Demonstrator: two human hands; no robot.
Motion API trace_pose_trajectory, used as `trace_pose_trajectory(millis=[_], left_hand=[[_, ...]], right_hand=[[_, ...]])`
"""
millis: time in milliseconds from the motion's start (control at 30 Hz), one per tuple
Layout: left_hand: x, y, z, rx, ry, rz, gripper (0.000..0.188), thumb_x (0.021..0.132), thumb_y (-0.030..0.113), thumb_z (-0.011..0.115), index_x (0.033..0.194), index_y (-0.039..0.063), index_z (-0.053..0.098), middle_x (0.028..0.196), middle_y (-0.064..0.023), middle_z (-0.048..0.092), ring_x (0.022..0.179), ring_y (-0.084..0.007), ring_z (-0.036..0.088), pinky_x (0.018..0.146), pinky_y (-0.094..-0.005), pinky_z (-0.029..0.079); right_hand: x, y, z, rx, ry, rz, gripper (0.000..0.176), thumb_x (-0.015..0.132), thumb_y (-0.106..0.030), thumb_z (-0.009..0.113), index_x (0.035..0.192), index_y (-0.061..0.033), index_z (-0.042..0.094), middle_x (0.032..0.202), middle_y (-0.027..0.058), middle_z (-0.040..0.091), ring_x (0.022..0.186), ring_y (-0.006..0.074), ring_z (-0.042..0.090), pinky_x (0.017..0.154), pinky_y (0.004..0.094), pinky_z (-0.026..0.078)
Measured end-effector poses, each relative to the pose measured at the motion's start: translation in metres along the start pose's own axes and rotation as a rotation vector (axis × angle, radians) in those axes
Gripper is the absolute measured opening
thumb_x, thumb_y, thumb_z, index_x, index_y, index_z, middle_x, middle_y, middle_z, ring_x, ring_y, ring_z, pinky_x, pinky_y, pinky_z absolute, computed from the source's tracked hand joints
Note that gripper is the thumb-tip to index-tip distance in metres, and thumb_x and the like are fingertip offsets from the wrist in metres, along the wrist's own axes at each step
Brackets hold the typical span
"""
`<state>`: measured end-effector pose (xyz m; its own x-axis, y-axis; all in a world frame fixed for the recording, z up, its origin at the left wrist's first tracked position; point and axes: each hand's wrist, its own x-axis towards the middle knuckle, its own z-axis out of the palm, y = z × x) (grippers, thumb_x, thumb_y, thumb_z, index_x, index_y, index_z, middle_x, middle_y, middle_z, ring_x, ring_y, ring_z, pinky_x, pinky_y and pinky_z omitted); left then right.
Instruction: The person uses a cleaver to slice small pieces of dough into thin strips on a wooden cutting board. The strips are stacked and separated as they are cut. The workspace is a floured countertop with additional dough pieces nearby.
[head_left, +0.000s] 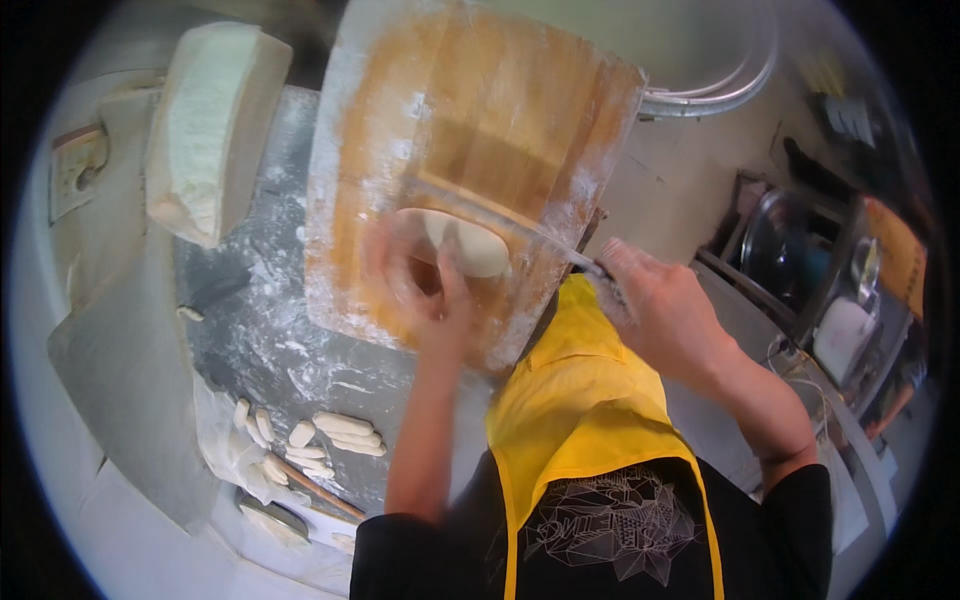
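An oval piece of pale dough lies on the floured wooden board. My left hand, blurred, is at the dough's left end, its fingers apart and touching or just over it; I cannot tell which. With my right hand I grip the handle of a long-bladed knife beside the board's right edge. The blade reaches across the board just beyond the dough, and its far part is blurred.
A large pale block, perhaps dough, stands at the upper left. Several small dough pieces and a wooden rod lie on the floured grey table. A round metal rim is beyond the board. Part of another person shows at the far right.
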<state>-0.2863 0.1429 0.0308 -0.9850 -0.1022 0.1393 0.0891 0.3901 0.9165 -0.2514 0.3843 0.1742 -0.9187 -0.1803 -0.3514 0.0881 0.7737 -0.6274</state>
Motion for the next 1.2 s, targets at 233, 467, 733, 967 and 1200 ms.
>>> trace_pose_trajectory(millis=[233,467,733,967,1200], left_hand=[[0.008,-0.019,-0.030,0.217,-0.276,0.346,0.043,0.084,0.010,0.078,0.127,0.010,0.070,0.131,-0.0167,0.065,0.121,-0.0454,0.055,0.102,-0.0565,0.043],[0.009,-0.020,-0.022,0.185,-0.179,0.351,0.043,0.079,0.003,0.078,0.122,0.009,0.073,0.130,-0.0151,0.067,0.117,-0.0424,0.056,0.099,-0.0543,0.045],[0.008,-0.020,-0.023,0.132,-0.157,0.316,0.036,0.077,0.000,0.076,0.112,0.006,0.074,0.118,-0.0141,0.070,0.110,-0.0409,0.059,0.096,-0.0524,0.046],[0.007,-0.020,-0.029,0.101,-0.226,0.252,0.037,0.085,-0.003,0.075,0.121,0.004,0.071,0.124,-0.0169,0.070,0.116,-0.0426,0.060,0.109,-0.0568,0.042],[0.013,-0.019,-0.021,0.105,-0.145,0.325,0.034,0.079,0.000,0.075,0.113,0.005,0.072,0.117,-0.0150,0.070,0.109,-0.0430,0.060,0.093,-0.0537,0.048]], right_hand=[[-0.003,-0.041,0.005,-0.220,-0.195,0.005,0.026,0.099,-0.010,0.059,0.125,-0.0044,0.055,0.096,0.0146,0.065,0.079,0.0340,0.072,0.063,0.0422,0.058],[0.049,-0.043,0.034,-0.194,-0.135,-0.036,0.026,0.099,-0.007,0.058,0.125,-0.0059,0.054,0.092,0.0138,0.066,0.078,0.0322,0.072,0.061,0.0429,0.058],[0.018,-0.046,0.031,-0.207,-0.139,0.025,0.023,0.093,-0.003,0.064,0.114,-0.0071,0.055,0.091,0.0141,0.064,0.073,0.0373,0.068,0.060,0.0453,0.055],[0.015,-0.056,0.014,-0.214,-0.185,0.077,0.027,0.092,-0.004,0.066,0.116,-0.0066,0.054,0.090,0.0147,0.063,0.072,0.0360,0.069,0.061,0.0455,0.055],[0.050,-0.044,0.047,-0.162,-0.074,-0.018,0.024,0.094,-0.005,0.066,0.114,-0.0052,0.053,0.091,0.0164,0.064,0.076,0.0389,0.069,0.063,0.0463,0.056]])
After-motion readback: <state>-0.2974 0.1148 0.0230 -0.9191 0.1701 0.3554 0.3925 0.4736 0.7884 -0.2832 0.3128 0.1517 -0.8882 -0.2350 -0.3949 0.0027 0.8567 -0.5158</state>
